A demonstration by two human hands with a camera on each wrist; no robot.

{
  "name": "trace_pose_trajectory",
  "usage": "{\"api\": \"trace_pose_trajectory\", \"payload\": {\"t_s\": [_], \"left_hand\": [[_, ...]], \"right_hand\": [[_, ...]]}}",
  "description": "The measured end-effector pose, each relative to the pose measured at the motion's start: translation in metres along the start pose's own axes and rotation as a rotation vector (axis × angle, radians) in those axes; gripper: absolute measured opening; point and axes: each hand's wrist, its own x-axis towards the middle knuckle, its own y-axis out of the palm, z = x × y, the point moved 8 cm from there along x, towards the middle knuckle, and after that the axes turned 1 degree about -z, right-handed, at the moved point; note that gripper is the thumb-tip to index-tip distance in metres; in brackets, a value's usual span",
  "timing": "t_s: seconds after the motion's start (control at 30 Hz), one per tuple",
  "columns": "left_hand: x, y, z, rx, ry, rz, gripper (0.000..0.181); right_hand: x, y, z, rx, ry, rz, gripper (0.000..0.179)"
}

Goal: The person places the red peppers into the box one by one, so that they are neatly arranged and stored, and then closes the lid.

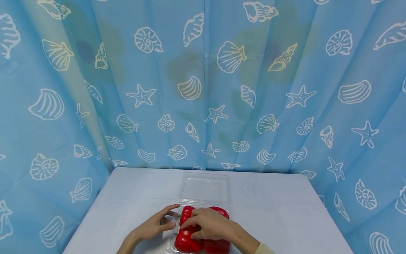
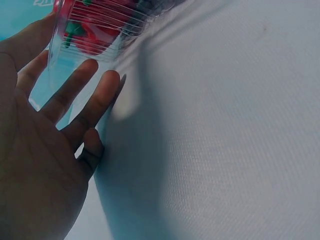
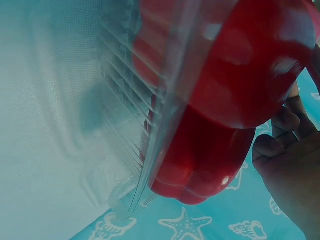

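Several red bell peppers sit in a clear plastic clamshell box (image 1: 171,242) near the front of the table. My right hand (image 1: 210,223) reaches over them from the right, its bent fingers gripping the back left pepper (image 1: 186,213). The front left pepper (image 1: 187,242) lies just below my thumb. Parts of the back right pepper (image 1: 221,212) and front right pepper (image 1: 217,247) are hidden under that hand. My left hand (image 1: 155,224) is at the box's left side, fingers spread and holding nothing. Green stems (image 2: 74,31) show through the box wall in the left wrist view.
The hinged clear lid (image 1: 205,188) lies folded back behind the box. A white cloth (image 1: 269,211) covers the table. Blue curtains (image 1: 203,88) with white shell and starfish prints hang behind it and along both sides.
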Motion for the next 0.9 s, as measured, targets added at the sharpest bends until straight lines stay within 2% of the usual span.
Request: {"api": "trace_pose_trajectory", "payload": {"t_s": [0.13,0.23,0.4,0.5,0.6,0.7,0.8,0.9], "left_hand": [[0.001,0.0,-0.002,-0.003,0.004,-0.004,0.066],[0.001,0.001,-0.002,-0.008,0.002,-0.012,0.068],[0.001,0.0,-0.002,-0.019,-0.016,-0.047,0.069],[0.002,-0.001,-0.003,-0.02,-0.019,-0.065,0.069],[0.003,-0.002,-0.004,-0.02,-0.014,-0.069,0.068],[0.004,-0.003,-0.004,-0.03,-0.009,-0.061,0.066],[0.004,-0.002,-0.005,-0.04,-0.01,-0.055,0.066],[0.003,-0.001,-0.005,-0.037,-0.01,-0.058,0.068]], "right_hand": [[0.0,-0.002,-0.003,0.027,0.021,-0.016,0.065],[-0.002,-0.008,-0.011,0.092,0.043,-0.059,0.064],[-0.008,-0.029,-0.041,0.233,0.083,-0.202,0.049],[-0.015,-0.043,-0.07,0.271,0.136,-0.339,0.039],[-0.026,-0.052,-0.106,0.274,0.246,-0.506,0.034],[-0.04,-0.052,-0.142,0.306,0.42,-0.618,0.038],[-0.051,-0.041,-0.168,0.386,0.578,-0.614,0.046],[-0.057,-0.03,-0.18,0.489,0.638,-0.57,0.048]]}}
